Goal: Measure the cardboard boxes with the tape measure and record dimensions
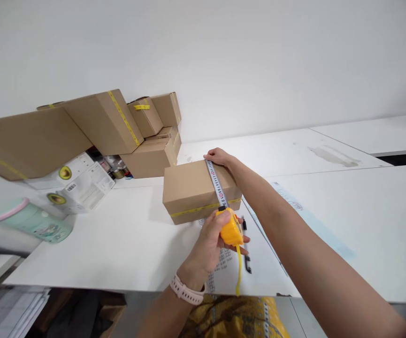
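A brown cardboard box [188, 180] with a yellow strip along its near side lies on the white table. Across its top runs the extended blade [216, 180] of a tape measure, printed with numbers. My left hand [206, 241] is closed around the yellow tape measure case [231, 229] just in front of the box's near edge. A yellow wrist strap [238, 274] dangles from the case. At the box's far edge, my right hand [218, 156] pinches the end of the blade, its fingertips partly hidden.
A black pen [247, 263] rests on a handwritten notebook [259, 270] beneath my left hand. Right of it lies a light-blue sheet [311, 220]. Stacked cartons [100, 122], a white box with avocado pictures [90, 188] and a mint-green bin [44, 225] stand at the left.
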Action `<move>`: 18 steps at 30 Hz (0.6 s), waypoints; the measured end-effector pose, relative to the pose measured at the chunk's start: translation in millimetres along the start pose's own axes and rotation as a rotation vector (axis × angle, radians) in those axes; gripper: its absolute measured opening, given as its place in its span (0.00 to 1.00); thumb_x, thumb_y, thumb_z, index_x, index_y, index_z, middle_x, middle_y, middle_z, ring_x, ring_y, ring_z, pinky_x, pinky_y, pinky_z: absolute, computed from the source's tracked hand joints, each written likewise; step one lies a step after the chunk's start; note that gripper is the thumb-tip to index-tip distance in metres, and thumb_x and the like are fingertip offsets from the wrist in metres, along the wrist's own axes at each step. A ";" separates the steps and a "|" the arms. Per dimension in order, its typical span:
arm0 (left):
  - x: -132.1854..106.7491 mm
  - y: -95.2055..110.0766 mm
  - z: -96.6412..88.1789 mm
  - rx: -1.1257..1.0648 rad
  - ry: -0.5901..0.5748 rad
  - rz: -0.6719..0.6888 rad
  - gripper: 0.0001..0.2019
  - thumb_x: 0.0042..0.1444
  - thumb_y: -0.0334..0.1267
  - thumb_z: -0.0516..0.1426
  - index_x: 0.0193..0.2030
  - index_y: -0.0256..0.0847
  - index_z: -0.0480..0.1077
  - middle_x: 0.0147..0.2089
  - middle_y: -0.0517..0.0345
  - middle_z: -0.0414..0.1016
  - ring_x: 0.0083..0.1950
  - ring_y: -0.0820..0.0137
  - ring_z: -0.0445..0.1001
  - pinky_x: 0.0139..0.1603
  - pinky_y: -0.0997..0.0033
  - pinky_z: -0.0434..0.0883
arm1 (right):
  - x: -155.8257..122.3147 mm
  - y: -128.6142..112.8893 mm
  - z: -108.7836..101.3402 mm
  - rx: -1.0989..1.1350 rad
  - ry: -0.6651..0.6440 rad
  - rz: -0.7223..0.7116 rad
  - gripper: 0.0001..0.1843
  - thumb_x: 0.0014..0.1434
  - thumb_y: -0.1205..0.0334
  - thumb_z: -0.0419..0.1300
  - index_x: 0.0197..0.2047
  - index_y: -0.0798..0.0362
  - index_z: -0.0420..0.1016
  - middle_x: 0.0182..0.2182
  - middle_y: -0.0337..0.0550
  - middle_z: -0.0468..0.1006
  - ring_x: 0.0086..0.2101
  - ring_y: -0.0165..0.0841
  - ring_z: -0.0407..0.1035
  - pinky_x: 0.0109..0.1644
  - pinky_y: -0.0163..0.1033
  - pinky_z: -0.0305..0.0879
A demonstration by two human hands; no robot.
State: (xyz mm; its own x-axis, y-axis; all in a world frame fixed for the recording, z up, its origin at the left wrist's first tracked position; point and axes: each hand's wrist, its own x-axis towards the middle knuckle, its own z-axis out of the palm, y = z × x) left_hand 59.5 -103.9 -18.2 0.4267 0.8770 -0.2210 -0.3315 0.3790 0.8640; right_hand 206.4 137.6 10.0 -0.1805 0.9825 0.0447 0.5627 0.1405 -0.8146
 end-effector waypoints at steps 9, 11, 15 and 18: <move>-70.8 8.0 -101.5 0.285 0.345 0.406 0.33 0.48 0.55 0.70 0.58 0.51 0.64 0.69 0.50 0.66 0.45 0.58 0.83 0.38 0.61 0.83 | -68.3 40.2 -48.4 0.189 0.185 -0.035 0.35 0.71 0.35 0.43 0.57 0.54 0.75 0.53 0.57 0.80 0.49 0.41 0.75 0.52 0.43 0.71; -70.6 6.2 -128.1 0.306 0.457 0.407 0.31 0.49 0.54 0.70 0.56 0.50 0.64 0.65 0.52 0.70 0.44 0.59 0.83 0.38 0.60 0.83 | -100.8 57.9 -43.8 0.099 0.117 0.004 0.39 0.71 0.33 0.41 0.65 0.53 0.71 0.51 0.57 0.81 0.46 0.43 0.75 0.52 0.46 0.72; -47.1 11.1 -155.1 0.270 0.428 0.338 0.31 0.48 0.56 0.67 0.53 0.43 0.66 0.53 0.51 0.76 0.39 0.59 0.83 0.34 0.60 0.82 | -142.3 71.6 -21.9 0.084 -0.030 -0.003 0.39 0.70 0.34 0.45 0.77 0.44 0.53 0.59 0.53 0.76 0.48 0.42 0.75 0.56 0.47 0.73; -29.6 36.2 -156.7 0.254 0.366 0.335 0.31 0.46 0.57 0.66 0.51 0.40 0.68 0.45 0.52 0.78 0.36 0.59 0.83 0.30 0.64 0.80 | -143.4 58.4 -17.5 0.079 -0.010 -0.056 0.40 0.68 0.35 0.52 0.77 0.41 0.52 0.58 0.52 0.76 0.50 0.43 0.74 0.54 0.46 0.74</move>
State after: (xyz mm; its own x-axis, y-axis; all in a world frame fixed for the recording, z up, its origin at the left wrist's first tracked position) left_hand -97.0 -69.8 -51.3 -0.0026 0.9998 -0.0188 -0.1665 0.0181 0.9859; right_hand 279.3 7.0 -33.9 -0.2183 0.9721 0.0856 0.4863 0.1844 -0.8541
